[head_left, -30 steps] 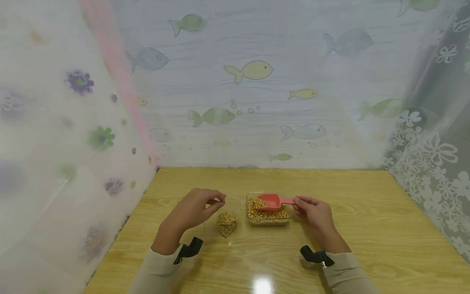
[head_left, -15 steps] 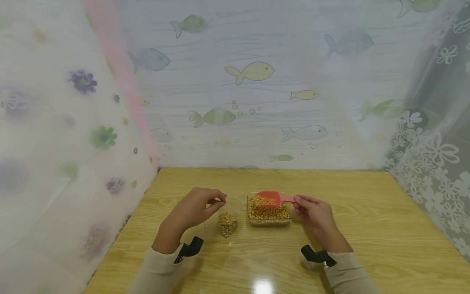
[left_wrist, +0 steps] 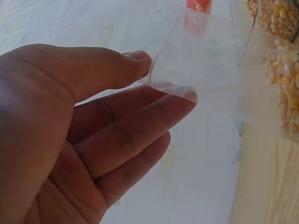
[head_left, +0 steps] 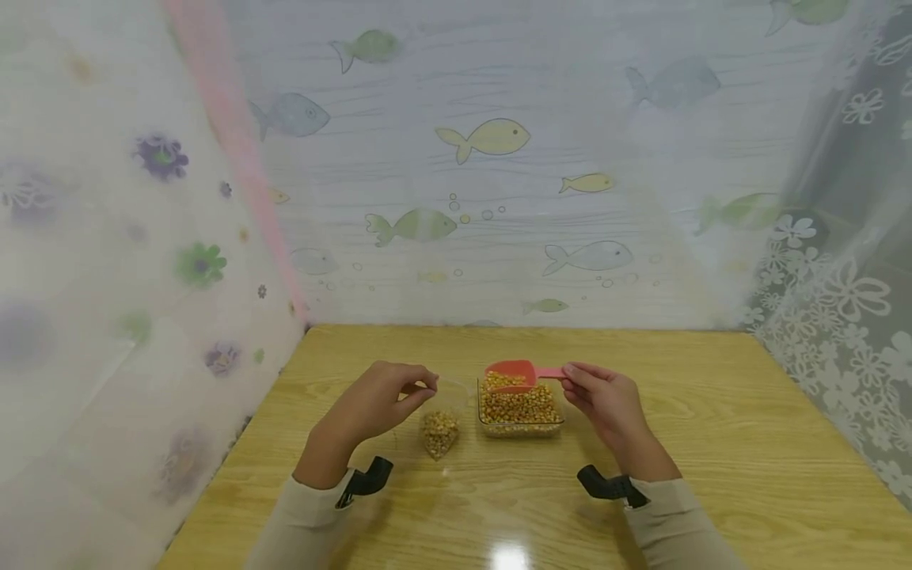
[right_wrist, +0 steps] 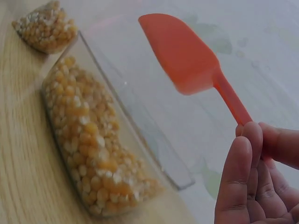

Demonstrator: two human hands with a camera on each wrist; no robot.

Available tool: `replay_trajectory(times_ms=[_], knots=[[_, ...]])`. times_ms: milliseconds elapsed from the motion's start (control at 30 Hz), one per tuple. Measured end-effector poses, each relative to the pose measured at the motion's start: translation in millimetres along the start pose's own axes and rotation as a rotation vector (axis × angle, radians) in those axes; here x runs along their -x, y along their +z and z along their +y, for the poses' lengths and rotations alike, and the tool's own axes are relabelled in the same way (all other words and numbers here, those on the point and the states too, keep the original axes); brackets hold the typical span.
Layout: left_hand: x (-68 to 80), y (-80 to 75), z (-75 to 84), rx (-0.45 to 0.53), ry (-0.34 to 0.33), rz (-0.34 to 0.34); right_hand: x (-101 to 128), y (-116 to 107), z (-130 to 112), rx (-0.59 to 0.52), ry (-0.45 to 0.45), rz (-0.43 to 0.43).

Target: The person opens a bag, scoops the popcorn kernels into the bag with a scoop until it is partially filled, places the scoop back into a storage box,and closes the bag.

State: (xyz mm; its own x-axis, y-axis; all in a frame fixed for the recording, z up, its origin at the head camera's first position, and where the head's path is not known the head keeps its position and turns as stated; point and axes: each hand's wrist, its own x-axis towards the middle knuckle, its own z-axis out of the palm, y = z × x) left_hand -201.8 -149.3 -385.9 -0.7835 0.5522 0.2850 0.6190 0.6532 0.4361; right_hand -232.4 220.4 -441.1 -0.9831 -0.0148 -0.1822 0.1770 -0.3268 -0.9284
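Note:
A red scoop point(head_left: 511, 376) with corn kernels in it hovers over the glass container point(head_left: 520, 432), which is filled with more corn kernels point(head_left: 518, 407). My right hand point(head_left: 611, 408) pinches the scoop's handle between thumb and fingers; the right wrist view shows the scoop point(right_wrist: 182, 56) raised above the container's rim. My left hand point(head_left: 374, 408) pinches the upper edge of a clear plastic bag point(head_left: 440, 431), thumb against fingers in the left wrist view. Corn kernels lie in the bottom of the bag, left of the container. Its clear upper part point(left_wrist: 210, 70) is partly see-through.
Everything stands on a wood-grain table point(head_left: 513, 499). Behind it hangs a pale curtain with fish prints point(head_left: 492, 237), and a flower-print sheet point(head_left: 142, 317) runs along the left side. Black mounts point(head_left: 370, 477) sit on both wrists.
The right hand has lifted the scoop out of the kernels, with corn in it, and shifted it slightly left. The left hand and the bag have stayed nearly still.

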Motion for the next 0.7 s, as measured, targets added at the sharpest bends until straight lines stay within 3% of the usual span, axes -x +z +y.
replay_trajectory(times_ms=[433, 700], knots=[[-1.4, 0.9, 1.0, -0.013, -0.013, -0.007, 0, 28, -12, -0.037, -0.047, -0.081], [-1.4, 1.6, 1.3, -0.027, -0.028, -0.006, 0, 47, -18, 0.067, -0.102, -0.112]])
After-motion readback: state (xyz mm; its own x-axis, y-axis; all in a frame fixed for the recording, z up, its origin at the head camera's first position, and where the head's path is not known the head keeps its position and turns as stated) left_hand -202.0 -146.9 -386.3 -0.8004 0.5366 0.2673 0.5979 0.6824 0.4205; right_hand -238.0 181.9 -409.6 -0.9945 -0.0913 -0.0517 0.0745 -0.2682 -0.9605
